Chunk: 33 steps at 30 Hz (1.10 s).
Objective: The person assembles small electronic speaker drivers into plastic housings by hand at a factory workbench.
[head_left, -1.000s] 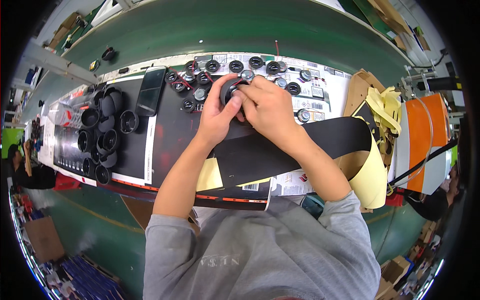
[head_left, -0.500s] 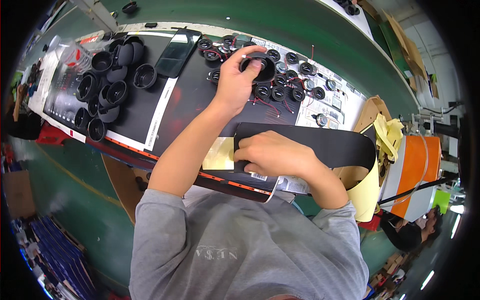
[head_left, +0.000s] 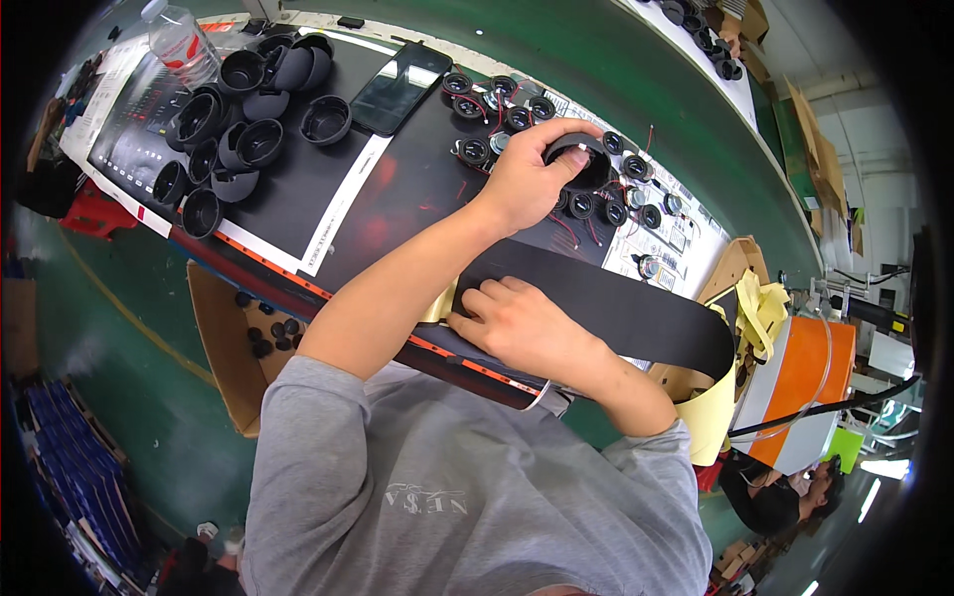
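Observation:
My left hand (head_left: 532, 179) grips a black cup-shaped housing (head_left: 594, 171), its thumb inside the rim, above a cluster of small round speakers (head_left: 475, 151) with red and black wires. Below it, my right hand (head_left: 519, 320) has its fingers curled down on the left end of a wide black strip (head_left: 636, 306). What the fingertips pinch there is partly hidden. A bit of yellow backing (head_left: 439, 306) shows beside them, mostly behind my left forearm. Rightward the strip curls over and shows its yellow underside (head_left: 704, 422).
Several black cups (head_left: 260, 142) lie at the table's left, near a clear bottle (head_left: 182, 45) and a phone (head_left: 402, 87). An open carton (head_left: 221, 348) stands below the front edge. Crumpled yellow paper (head_left: 760, 308) and an orange-and-white machine (head_left: 810, 368) are at right.
The whole view has shifted and tilted. My left hand, still holding the cup, appears further right. My left forearm now covers most of the yellow backing beside my right hand.

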{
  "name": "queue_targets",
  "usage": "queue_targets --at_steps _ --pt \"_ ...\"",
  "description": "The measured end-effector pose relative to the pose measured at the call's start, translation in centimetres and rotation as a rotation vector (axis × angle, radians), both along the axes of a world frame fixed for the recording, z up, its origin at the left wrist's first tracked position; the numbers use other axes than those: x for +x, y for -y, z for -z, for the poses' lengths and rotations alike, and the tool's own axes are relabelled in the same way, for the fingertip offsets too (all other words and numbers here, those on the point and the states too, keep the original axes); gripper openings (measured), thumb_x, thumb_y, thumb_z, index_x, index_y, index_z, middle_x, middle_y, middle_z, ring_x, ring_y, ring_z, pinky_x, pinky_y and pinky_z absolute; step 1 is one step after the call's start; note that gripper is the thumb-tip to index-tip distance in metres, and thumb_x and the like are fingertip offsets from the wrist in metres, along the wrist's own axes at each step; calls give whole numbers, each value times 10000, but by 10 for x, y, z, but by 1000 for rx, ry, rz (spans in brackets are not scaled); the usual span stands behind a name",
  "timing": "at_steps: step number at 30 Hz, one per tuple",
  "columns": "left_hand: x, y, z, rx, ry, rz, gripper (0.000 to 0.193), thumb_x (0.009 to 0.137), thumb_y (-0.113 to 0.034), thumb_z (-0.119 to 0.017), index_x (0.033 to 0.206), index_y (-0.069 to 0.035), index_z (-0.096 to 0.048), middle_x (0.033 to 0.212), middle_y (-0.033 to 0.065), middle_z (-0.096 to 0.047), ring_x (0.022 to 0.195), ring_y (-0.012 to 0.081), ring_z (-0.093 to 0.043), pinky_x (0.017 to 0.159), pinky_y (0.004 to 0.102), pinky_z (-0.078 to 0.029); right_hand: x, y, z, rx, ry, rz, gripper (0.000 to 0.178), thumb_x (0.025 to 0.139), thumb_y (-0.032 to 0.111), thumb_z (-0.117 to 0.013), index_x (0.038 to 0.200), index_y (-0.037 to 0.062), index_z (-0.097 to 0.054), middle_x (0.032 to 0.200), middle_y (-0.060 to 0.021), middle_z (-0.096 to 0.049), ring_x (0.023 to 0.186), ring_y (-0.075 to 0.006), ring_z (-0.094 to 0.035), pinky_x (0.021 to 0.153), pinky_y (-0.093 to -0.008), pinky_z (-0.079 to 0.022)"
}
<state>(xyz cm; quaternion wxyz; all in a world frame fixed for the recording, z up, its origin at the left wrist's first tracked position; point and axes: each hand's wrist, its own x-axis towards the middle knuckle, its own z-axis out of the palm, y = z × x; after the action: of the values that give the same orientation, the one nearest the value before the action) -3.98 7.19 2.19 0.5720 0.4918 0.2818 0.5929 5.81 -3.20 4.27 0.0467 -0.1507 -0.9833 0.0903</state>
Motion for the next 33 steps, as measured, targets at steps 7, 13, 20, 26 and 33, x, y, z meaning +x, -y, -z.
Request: queue_targets --at_steps 7,13,20,26,33 --pt "9 -6 8 -77 5 -18 227 921 -20 -552 1140 -20 -613 1027 38 -634 903 95 -581 817 241 -485 7 -7 0 -139 15 79 144 758 94 -609 887 41 -573 825 -83 -521 763 -232 -564 699 -349 -476" --pt "6 -4 15 -209 106 -9 242 905 -19 -565 1141 -9 -616 1136 69 -620 1052 137 -555 940 271 -424 15 -35 0 -837 -224 179 94 768 69 -642 781 -6 -587 776 -125 -557 716 -277 -594 659 -369 -473" --pt "7 -4 18 -181 53 54 275 954 -137 -549 1207 -30 -556 1066 75 -617 964 166 -615 815 304 -542 3 -13 17 -533 -278 231 111 791 105 -626 815 10 -573 840 -134 -565 743 -320 -618 657 -420 -501" --pt "5 -3 11 -231 50 61 318 977 -200 -526 1251 -42 -500 1047 110 -632 934 229 -663 774 336 -583 -6 -3 32 -272 -343 286 189 773 97 -615 859 -29 -503 855 -162 -531 643 -318 -622 537 -403 -513" --pt "10 -4 12 -239 88 83 356 963 -240 -555 1251 -37 -504 1011 111 -630 921 230 -666 768 334 -581 -4 -5 34 -212 -359 361 153 819 109 -611 879 -5 -528 835 -121 -556 597 -225 -617 500 -350 -510"
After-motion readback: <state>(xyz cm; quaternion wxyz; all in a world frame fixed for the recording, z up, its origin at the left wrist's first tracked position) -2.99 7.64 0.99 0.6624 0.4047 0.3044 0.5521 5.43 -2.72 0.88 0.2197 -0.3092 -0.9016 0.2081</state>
